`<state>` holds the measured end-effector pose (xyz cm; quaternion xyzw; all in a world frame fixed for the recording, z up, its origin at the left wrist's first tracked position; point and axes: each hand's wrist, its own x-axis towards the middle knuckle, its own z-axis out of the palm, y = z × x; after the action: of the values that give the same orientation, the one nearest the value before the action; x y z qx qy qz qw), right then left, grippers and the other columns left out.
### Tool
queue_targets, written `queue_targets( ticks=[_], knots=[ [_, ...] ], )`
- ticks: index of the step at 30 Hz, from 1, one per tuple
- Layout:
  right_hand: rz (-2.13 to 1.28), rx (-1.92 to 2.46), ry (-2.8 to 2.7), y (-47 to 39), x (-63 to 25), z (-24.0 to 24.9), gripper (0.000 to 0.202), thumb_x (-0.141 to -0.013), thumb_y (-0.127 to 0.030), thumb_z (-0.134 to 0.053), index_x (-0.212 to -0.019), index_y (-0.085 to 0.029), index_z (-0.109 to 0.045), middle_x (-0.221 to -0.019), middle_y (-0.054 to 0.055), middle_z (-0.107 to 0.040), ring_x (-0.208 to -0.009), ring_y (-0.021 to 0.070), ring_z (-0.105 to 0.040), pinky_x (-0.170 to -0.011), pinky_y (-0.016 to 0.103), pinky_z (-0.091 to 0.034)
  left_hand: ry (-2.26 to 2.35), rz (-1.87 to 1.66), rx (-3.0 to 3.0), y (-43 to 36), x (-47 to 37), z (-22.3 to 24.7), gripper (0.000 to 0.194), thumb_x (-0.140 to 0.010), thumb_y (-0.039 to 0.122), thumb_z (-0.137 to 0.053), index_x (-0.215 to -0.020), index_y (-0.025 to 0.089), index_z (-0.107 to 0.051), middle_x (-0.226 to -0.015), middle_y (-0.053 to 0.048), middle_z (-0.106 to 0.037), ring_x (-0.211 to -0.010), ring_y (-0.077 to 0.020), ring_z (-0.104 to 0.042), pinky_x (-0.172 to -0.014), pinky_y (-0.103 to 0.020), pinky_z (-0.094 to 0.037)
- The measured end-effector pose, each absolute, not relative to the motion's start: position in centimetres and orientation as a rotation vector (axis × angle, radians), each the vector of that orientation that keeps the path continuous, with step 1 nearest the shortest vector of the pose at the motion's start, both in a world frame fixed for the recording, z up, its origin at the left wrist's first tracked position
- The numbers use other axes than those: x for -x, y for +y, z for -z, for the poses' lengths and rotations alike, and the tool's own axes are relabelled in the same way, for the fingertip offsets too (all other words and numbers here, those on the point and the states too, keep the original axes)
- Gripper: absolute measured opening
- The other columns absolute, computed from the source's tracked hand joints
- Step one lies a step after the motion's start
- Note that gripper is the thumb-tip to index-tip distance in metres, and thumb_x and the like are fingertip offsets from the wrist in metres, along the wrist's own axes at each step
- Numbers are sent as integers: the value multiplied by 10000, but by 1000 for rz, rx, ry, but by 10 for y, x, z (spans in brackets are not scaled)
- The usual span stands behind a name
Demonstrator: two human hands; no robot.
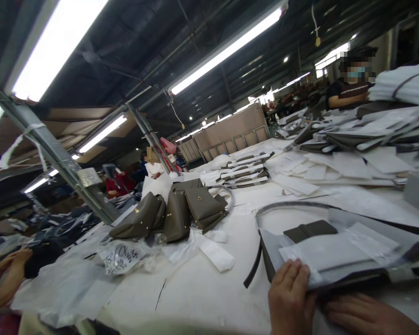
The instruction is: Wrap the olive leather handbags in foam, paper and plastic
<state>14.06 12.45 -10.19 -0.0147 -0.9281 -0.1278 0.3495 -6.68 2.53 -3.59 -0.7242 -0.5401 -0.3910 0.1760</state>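
Note:
A flat dark olive bag (269, 258) lies at the lower right, covered with white paper and clear plastic sheets (335, 253), its long strap curving behind it. My left hand (289, 293) has its fingers together over the near left corner of the bag and its white sheet, the thumb hidden beneath. Beside it, my right hand (365, 314) lies low against the bag's near edge, fingers extended and their tips partly under the edge. A small olive piece (310, 231) rests on top of the bag.
Several olive bags (176, 216) stand at the centre left beside a marked plastic bag (122, 256). Behind are stacked wrapped pieces (246, 170) and white sheets (321, 167). A metal post (66, 163) rises at left. Another person's arms (7, 279) show at far left; a masked person sits at upper right.

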Motion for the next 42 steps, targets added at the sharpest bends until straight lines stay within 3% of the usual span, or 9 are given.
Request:
queue_targets(
  ticks=[6,12,20,25,30,35,42],
  knots=[
    [-43,201,-2294,87,-139,53,385,-857,-73,-476,-1094,-269,-708,-987,49,-772,-900,190,-739,-862,322,-599,-1634,1054,2172,14,63,18,498,-898,158,-605,-1386,189,-510,-1355,-87,-604,-1280,-240,-543,-1039,-413,-538],
    [-147,201,-2318,59,-143,33,298,-919,-87,-450,-1062,-176,-696,-977,75,-771,-906,167,-729,-862,310,-594,-1661,1010,2171,14,61,17,501,-905,91,-580,-1388,194,-495,-1366,-79,-596,-1301,-221,-523,-1064,-412,-518],
    [-82,221,-2334,41,-150,8,284,-920,-66,-458,-1049,-164,-691,-980,54,-771,-882,169,-735,-833,317,-605,-1603,938,2168,12,59,15,438,-941,101,-524,-1373,167,-499,-1356,-89,-603,-1299,-219,-524,-1063,-396,-517],
    [-57,233,-2343,54,-145,-24,194,-928,-109,-525,-976,-186,-696,-886,26,-772,-809,147,-725,-809,286,-582,-1612,868,2140,12,58,17,450,-913,69,-547,-1351,170,-520,-1425,-127,-514,-1345,-263,-460,-1083,-416,-488],
    [-63,293,-2352,79,-132,-46,146,-920,-139,-581,-924,-210,-708,-838,-2,-759,-754,133,-709,-751,259,-536,-1631,873,2129,10,56,16,464,-892,78,-594,-1342,170,-526,-1206,-116,-606,-1145,-249,-573,-1007,-400,-526],
    [-97,465,-2405,105,-111,-56,113,-884,-186,-649,-881,-247,-744,-784,-28,-756,-711,153,-700,-735,283,-501,-1699,1125,2138,10,59,10,418,-866,50,-599,-1250,211,-572,-1081,-66,-647,-1008,-214,-608,-900,-339,-560],
    [-449,742,-2516,129,-91,-57,58,-777,-215,-762,-750,-266,-757,-861,-24,-743,-902,184,-641,-814,295,-480,-1826,1255,2118,10,64,9,419,-763,33,-697,-1117,212,-560,-1008,-46,-664,-947,-225,-629,-823,-337,-576]
  ],
)
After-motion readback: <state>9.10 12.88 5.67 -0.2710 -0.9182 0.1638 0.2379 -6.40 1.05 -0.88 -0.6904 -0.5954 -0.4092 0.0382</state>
